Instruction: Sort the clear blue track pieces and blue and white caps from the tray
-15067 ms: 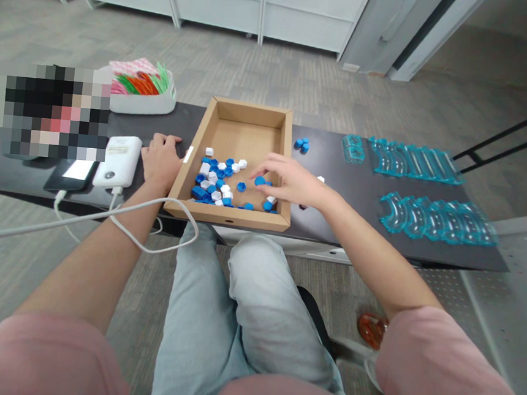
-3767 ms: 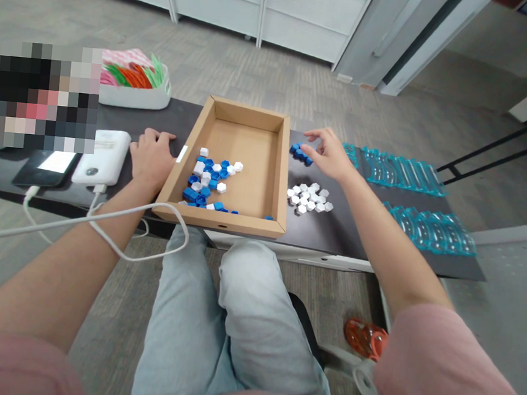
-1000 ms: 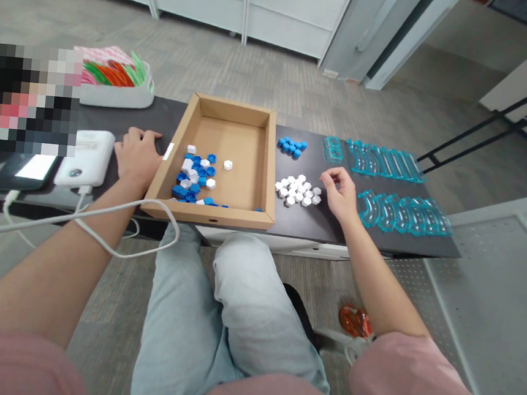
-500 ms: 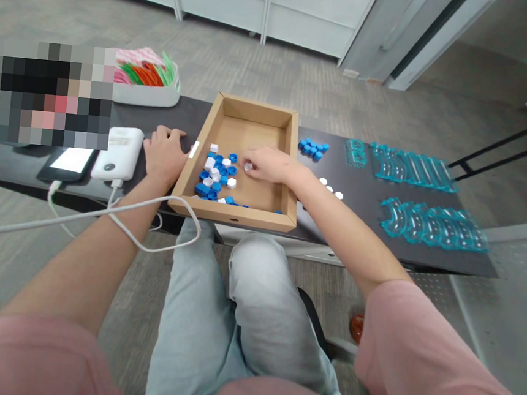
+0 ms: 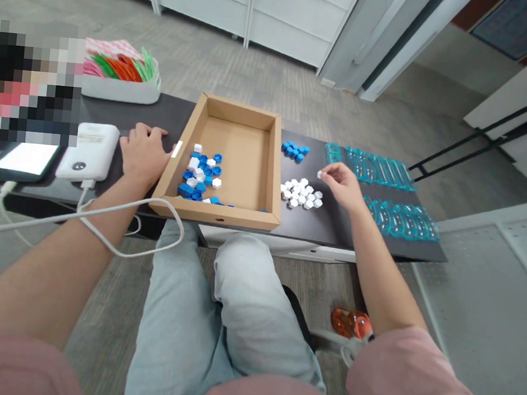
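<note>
A cardboard tray (image 5: pixel 248 110) sits on the dark table (image 5: pixel 330 225) and holds a mix of blue and white hexagon pieces (image 5: pixel 201 173) at its left side. To its right lie a small group of blue pieces (image 5: pixel 294 150) and a cluster of white pieces (image 5: pixel 301 193). My right hand (image 5: pixel 344 185) hovers just right of the white cluster, pinching one white piece (image 5: pixel 319 174) in its fingertips. Resting flat on the table against the tray's left wall is my left hand (image 5: pixel 142 150), fingers stretched out, holding nothing.
Two rows of clear teal curved parts (image 5: pixel 386 199) lie at the table's right end. A white power bank (image 5: pixel 90 151) and a phone (image 5: pixel 20 161) with a white cable (image 5: pixel 103 233) sit at the left. A white bin of coloured pieces (image 5: pixel 119 77) stands at the back left.
My right hand left the tray with a white piece and moved right, over the white cluster on the table. The left hand has stayed beside the tray.
</note>
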Available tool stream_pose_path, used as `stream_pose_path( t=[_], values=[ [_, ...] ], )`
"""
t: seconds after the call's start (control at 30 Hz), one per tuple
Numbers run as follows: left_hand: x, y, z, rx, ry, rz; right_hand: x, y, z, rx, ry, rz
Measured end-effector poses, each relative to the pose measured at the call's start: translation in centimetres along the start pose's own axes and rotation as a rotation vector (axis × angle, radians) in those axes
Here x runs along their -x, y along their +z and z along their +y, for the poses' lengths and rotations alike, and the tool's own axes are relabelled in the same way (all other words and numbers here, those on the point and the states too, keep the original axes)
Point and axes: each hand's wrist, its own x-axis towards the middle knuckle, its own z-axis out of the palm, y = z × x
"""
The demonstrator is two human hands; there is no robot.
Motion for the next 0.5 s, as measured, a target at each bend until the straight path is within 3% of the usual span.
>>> stream_pose_path(
  t=[0.17,0.37,0.5],
  values=[
    [0.4,-0.2,0.4,0.005,-0.016,0.001,3.0,1.1,1.9,-0.024,0.082,-0.007],
    [0.4,-0.2,0.4,0.077,-0.016,0.066,2.8,1.4,2.2,-0.064,0.066,0.066],
    [1.0,-1.6,0.6,0.212,-0.002,0.200,2.4,1.5,3.0,-0.043,0.072,0.101]
  ],
)
